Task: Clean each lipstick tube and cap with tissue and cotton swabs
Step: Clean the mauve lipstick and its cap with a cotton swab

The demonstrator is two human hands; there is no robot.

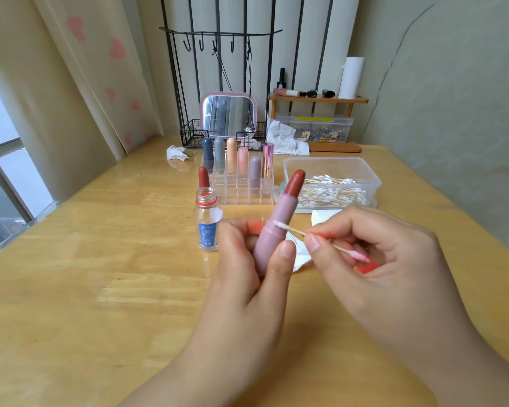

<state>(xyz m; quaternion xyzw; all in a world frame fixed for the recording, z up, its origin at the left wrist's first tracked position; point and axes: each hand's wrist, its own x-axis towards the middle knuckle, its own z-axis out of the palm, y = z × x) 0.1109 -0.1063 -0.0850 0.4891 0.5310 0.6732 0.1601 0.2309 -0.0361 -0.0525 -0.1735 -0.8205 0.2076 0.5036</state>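
While the left hand (247, 259) grips a lipstick tube (272, 230) over the wooden table (100, 274), the right hand (373, 259) pinches a cotton swab (315, 237).

Small clear plastic bottle (208, 223) with a blue label, white print too small and blurred to read, no other text, brand or number legible anywhere

Soft, even daylight fills the scene, coming from the pale window (0, 148) at the left edge. The light wooden tabletop (100, 259) carries broad whitish sheen patches and only faint, diffuse shadows. Wide-angle distortion bows the table edges and tilts the cream curtain (80, 69) and the wall outward. The picture is slightly soft overall, and the small items on the far wooden shelf (318, 99) lack fine detail.
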